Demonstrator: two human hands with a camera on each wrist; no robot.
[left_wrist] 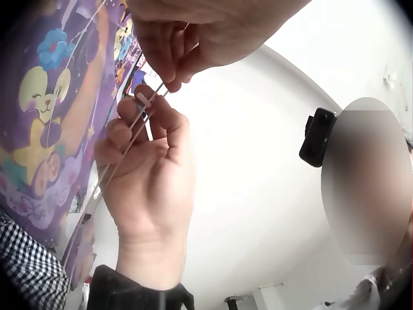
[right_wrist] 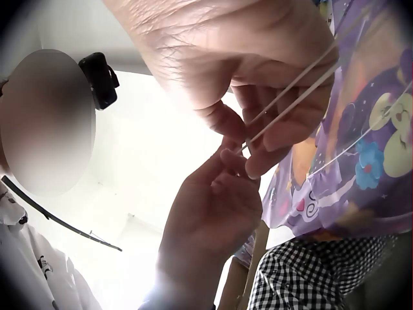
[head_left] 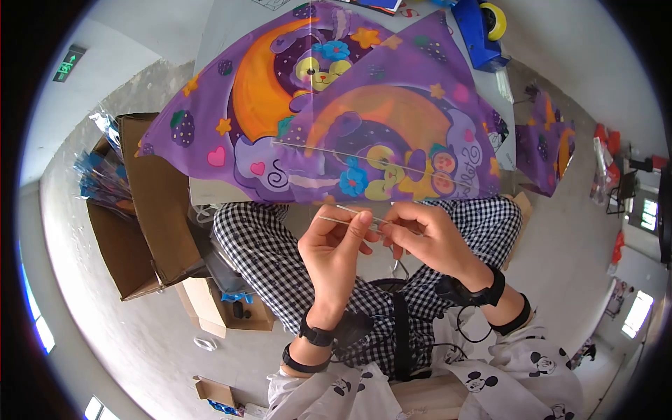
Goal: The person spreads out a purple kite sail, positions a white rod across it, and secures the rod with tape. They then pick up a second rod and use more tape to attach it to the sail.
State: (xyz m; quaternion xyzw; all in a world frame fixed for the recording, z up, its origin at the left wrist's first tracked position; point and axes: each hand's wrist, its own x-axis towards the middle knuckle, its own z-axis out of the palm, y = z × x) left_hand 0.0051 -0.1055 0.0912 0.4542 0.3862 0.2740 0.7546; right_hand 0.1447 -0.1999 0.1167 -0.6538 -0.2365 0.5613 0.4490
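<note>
Over the lap, my left hand (head_left: 332, 252) and right hand (head_left: 432, 238) meet with fingertips close together. Each pinches a thin white cord (head_left: 333, 220), which shows as two strands running side by side. In the left wrist view the strands (left_wrist: 134, 134) pass across the curled fingers of the right hand (left_wrist: 151, 177) and trail down to the lower left. In the right wrist view they cross under the right palm to the fingertips of the left hand (right_wrist: 213, 206). Just beyond the hands lies a purple kite sheet (head_left: 203, 140) printed with rabbits and orange moons, with a pale line across it.
The sheet covers much of a light table (head_left: 217, 190). A blue tape dispenser (head_left: 472, 31) with yellow tape stands at its far right. Left are an open cardboard box (head_left: 161, 210) and a smaller carton (head_left: 203, 308). Another purple printed piece (head_left: 549, 143) hangs at right.
</note>
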